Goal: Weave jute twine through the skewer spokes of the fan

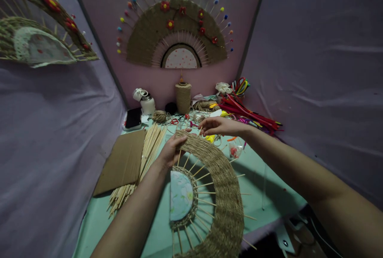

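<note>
A half-round woven jute fan [225,194] with wooden stick spokes and a pale paper centre [180,195] lies on the green table [257,186] in front of me. My left hand [172,149] grips its upper left edge, fingers curled over the weave. My right hand [216,125] hovers just beyond the top of the weave, fingers pinched together on something too small to make out, perhaps a stick end or twine.
A bundle of wooden sticks [143,162] and a cardboard sheet [123,161] lie left of the fan. A twine spool [183,96], a twine ball [159,116], a phone [133,118], a white bottle [147,104] and coloured pipe cleaners [248,113] crowd the back. Finished fans hang on the walls [176,30].
</note>
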A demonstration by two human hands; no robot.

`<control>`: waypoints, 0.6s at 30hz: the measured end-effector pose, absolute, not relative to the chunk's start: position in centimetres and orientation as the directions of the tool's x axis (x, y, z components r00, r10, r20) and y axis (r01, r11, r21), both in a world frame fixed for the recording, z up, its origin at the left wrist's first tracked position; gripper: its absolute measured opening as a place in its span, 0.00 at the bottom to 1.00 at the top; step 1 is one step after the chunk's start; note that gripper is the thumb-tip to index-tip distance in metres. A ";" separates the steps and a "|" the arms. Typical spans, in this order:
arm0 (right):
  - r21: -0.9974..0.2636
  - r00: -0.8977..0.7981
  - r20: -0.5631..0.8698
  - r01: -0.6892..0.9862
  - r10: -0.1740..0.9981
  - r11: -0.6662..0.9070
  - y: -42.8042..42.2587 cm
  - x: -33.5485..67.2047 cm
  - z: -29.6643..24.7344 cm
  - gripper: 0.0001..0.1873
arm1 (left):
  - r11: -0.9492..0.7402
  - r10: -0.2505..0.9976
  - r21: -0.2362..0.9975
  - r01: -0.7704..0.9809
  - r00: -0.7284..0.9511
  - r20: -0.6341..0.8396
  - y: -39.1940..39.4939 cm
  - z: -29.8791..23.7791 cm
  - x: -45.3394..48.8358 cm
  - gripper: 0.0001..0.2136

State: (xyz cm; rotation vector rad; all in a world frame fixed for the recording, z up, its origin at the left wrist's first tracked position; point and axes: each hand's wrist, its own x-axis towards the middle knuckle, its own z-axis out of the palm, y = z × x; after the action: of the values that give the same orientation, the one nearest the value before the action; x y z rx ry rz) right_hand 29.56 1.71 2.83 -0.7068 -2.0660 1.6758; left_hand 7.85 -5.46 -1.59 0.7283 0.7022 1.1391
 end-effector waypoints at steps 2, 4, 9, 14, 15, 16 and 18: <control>-0.979 -0.766 0.023 0.114 0.643 0.171 1.5 29.4 2.2 0.17 | 0.258 0.951 0.801 -0.540 0.288 -0.111 -5.3 -1.8 7.8 0.20; -0.978 -0.734 0.051 0.099 0.678 0.182 1.3 29.2 1.7 0.17 | 0.266 0.946 0.796 -0.544 0.306 -0.107 -5.2 -2.1 7.7 0.21; -0.977 -0.666 0.059 0.115 0.744 0.180 0.6 29.0 1.4 0.23 | 0.298 0.934 0.777 -0.554 0.338 -0.118 -5.0 -2.4 7.4 0.23; -0.974 -0.645 0.081 0.112 0.760 0.199 -0.5 29.2 1.3 0.26 | 0.327 0.928 0.756 -0.567 0.345 -0.143 -5.1 -2.2 7.4 0.20; -0.971 -0.639 0.090 0.115 0.764 0.210 -0.6 29.2 1.2 0.26 | 0.331 0.927 0.754 -0.568 0.343 -0.148 -5.1 -2.2 7.5 0.20; -0.968 -0.630 0.100 0.119 0.770 0.222 -0.7 29.2 1.2 0.25 | 0.334 0.927 0.753 -0.567 0.343 -0.152 -5.2 -2.1 7.5 0.20; -0.962 -0.598 0.126 0.121 0.792 0.245 -0.7 29.2 1.1 0.24 | 0.336 0.926 0.758 -0.559 0.343 -0.157 -5.1 -2.1 7.5 0.21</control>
State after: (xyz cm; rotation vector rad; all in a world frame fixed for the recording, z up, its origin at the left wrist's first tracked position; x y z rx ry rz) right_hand 29.21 -0.73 1.05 -0.8315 -1.8991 1.3867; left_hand 7.52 -5.14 -2.12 0.6660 0.6522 1.0633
